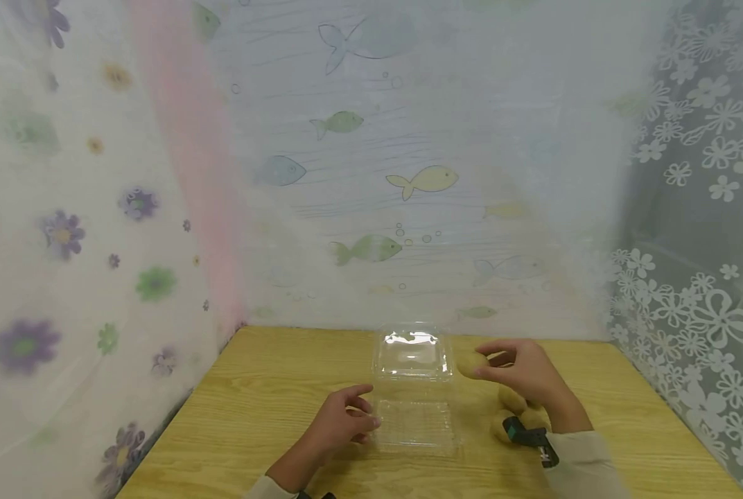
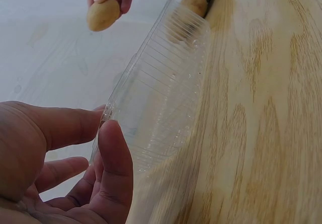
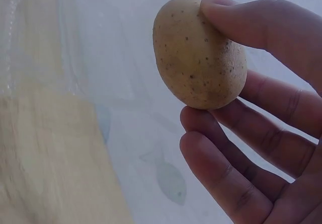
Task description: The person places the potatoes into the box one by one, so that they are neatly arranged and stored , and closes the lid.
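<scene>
I can read no words, brands or numbers in any of my three views. The clear container (image 1: 412, 424) and the potato (image 3: 198, 55) carry no lettering I can make out. On the black device (image 1: 524, 434) at the right wrist I see a small pale marking, too small for me to read. The sheeting (image 1: 571, 138) bears printed fish and flowers, not writing.

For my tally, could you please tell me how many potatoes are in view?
At least 4: one potato in the right hand, three on the table near that wrist; more may be hidden.
</scene>
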Action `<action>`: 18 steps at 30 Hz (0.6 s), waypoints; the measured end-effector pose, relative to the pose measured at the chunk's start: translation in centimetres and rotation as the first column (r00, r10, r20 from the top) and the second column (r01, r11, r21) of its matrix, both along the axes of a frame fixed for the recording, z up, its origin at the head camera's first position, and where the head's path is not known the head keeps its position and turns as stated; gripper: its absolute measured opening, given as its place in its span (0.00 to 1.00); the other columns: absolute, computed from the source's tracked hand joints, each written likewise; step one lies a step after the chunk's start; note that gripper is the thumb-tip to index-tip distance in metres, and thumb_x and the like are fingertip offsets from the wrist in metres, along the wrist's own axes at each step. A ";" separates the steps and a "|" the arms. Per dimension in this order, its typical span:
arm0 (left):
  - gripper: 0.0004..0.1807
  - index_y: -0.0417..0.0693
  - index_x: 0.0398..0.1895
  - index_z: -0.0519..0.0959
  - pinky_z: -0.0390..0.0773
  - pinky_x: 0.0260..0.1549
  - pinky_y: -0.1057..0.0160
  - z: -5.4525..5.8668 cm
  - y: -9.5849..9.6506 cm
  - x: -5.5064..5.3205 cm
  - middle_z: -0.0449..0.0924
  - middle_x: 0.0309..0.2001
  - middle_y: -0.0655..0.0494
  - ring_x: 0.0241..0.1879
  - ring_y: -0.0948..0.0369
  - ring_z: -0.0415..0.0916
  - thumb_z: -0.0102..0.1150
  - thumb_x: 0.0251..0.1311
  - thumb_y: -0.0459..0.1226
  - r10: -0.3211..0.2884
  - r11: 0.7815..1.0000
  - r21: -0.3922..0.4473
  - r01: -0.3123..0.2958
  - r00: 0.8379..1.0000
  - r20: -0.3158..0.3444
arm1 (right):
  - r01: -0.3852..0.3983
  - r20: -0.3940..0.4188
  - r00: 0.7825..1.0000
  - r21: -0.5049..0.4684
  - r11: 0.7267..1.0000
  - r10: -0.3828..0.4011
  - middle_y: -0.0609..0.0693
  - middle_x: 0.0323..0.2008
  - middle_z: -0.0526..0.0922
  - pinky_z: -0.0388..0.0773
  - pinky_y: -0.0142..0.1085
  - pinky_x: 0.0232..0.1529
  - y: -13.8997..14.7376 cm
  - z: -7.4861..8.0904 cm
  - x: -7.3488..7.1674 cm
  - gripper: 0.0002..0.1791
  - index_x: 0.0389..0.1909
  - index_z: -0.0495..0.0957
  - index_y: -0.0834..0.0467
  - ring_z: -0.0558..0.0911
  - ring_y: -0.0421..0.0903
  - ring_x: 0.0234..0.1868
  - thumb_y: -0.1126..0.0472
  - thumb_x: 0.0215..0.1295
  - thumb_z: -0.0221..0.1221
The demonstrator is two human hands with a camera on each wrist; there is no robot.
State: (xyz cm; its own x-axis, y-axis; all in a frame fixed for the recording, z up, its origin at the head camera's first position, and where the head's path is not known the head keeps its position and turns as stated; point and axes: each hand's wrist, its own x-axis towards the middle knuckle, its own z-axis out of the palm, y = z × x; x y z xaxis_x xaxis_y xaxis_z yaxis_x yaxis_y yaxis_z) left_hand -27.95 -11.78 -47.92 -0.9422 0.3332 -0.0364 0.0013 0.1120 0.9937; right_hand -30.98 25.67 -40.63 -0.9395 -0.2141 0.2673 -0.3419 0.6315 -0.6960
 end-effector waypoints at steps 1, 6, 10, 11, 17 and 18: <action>0.41 0.36 0.77 0.64 0.89 0.32 0.59 0.0 0.0 0.0 0.75 0.49 0.42 0.38 0.58 0.84 0.71 0.61 0.30 -0.001 1.000 0.000 0.001 1.000 -0.003 | -0.003 0.003 1.000 -0.006 1.000 0.003 0.55 0.56 0.86 0.87 0.45 0.44 -0.2 0.0 -0.1 0.27 0.55 0.87 0.49 0.87 0.49 0.48 0.40 0.57 0.74; 0.41 0.35 0.77 0.64 0.88 0.32 0.60 -0.1 0.0 -0.1 0.74 0.50 0.41 0.38 0.58 0.84 0.71 0.61 0.30 -0.004 1.000 0.001 0.004 1.000 -0.012 | -0.014 0.014 1.000 -0.039 0.999 0.015 0.52 0.55 0.86 0.87 0.42 0.44 -1.5 -0.3 -0.4 0.26 0.53 0.87 0.47 0.87 0.48 0.48 0.41 0.55 0.76; 0.41 0.35 0.77 0.64 0.88 0.32 0.60 -0.1 0.0 0.0 0.74 0.50 0.41 0.38 0.58 0.83 0.71 0.61 0.30 -0.004 1.000 -0.005 0.004 1.000 -0.015 | -0.048 -0.009 0.999 -0.036 0.998 0.047 0.53 0.53 0.87 0.87 0.43 0.43 -2.6 -0.4 -0.6 0.26 0.53 0.87 0.48 0.87 0.48 0.47 0.42 0.56 0.76; 0.41 0.36 0.77 0.64 0.88 0.32 0.59 -0.1 0.0 0.0 0.74 0.50 0.41 0.38 0.58 0.83 0.71 0.61 0.30 -0.002 1.000 -0.006 0.002 1.000 -0.015 | -0.058 -0.016 0.998 -0.036 0.998 0.057 0.53 0.53 0.87 0.88 0.43 0.43 -2.9 -0.4 -0.7 0.26 0.53 0.87 0.49 0.87 0.48 0.46 0.42 0.56 0.76; 0.41 0.36 0.76 0.65 0.89 0.31 0.59 -0.1 0.1 0.0 0.74 0.49 0.42 0.38 0.58 0.84 0.72 0.60 0.29 0.004 1.000 -0.009 -0.004 1.000 -0.015 | -0.094 0.011 0.995 -0.117 0.989 0.096 0.51 0.50 0.87 0.88 0.39 0.41 -4.8 -1.0 -0.9 0.24 0.51 0.87 0.47 0.88 0.49 0.45 0.46 0.54 0.78; 0.41 0.36 0.76 0.65 0.89 0.31 0.59 -0.1 0.0 0.0 0.74 0.49 0.42 0.38 0.58 0.84 0.72 0.60 0.29 0.004 1.000 -0.009 -0.004 1.000 -0.016 | -0.102 0.011 0.995 -0.121 0.987 0.104 0.50 0.50 0.88 0.88 0.37 0.40 -5.1 -1.1 -0.9 0.24 0.51 0.87 0.47 0.88 0.49 0.45 0.46 0.54 0.78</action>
State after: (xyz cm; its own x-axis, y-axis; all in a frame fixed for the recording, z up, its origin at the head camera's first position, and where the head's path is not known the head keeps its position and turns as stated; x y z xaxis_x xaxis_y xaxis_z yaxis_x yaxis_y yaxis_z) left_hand -27.93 -11.74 -48.00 -0.9439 0.3294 -0.0240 0.0171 0.1213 0.9925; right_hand -31.92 20.59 -41.71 -0.9190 -0.2769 0.2807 -0.3877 0.5048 -0.7713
